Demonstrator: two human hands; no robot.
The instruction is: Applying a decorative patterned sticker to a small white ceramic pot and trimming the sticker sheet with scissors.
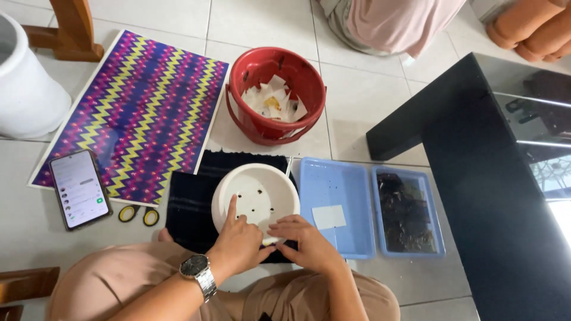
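A white round pot point(256, 189) with small drainage holes in its bottom lies on a dark blue cloth point(190, 205) on the tiled floor. My left hand point(238, 238), a silver watch on its wrist, rests on the pot's near rim with the forefinger stretched into the bowl. My right hand point(303, 238) touches the same rim from the right, fingers curled on the edge. What, if anything, lies under the fingers is hidden.
A red bucket point(244, 116) holds paper scraps. Right of the pot are a blue tray point(333, 238) with a white paper piece and a second blue tray point(439, 238) of dark material. A zigzag-patterned sheet point(143, 107), phone point(79, 189), scissors point(138, 214), black table point(493, 196) and white pot point(24, 89) surround them.
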